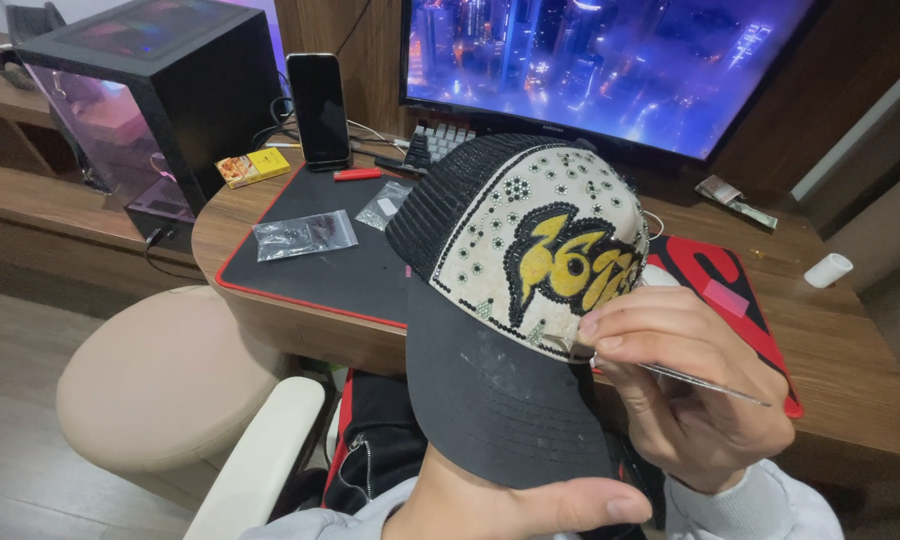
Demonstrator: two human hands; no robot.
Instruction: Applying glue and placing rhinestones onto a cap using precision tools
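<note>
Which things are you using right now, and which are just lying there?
In use:
cap, held from below by the left hand
thin metal tool, pinched in the right hand at the cap's front
small clear bags of tiny bits, probably

Just lying about:
phone
lighter
yellow box
keyboard
monitor

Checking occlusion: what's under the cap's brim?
The left hand shows below the cap, thumb along the brim's edge; its fingers are covered. Dark clothing and a chair arm show beside it.
</note>
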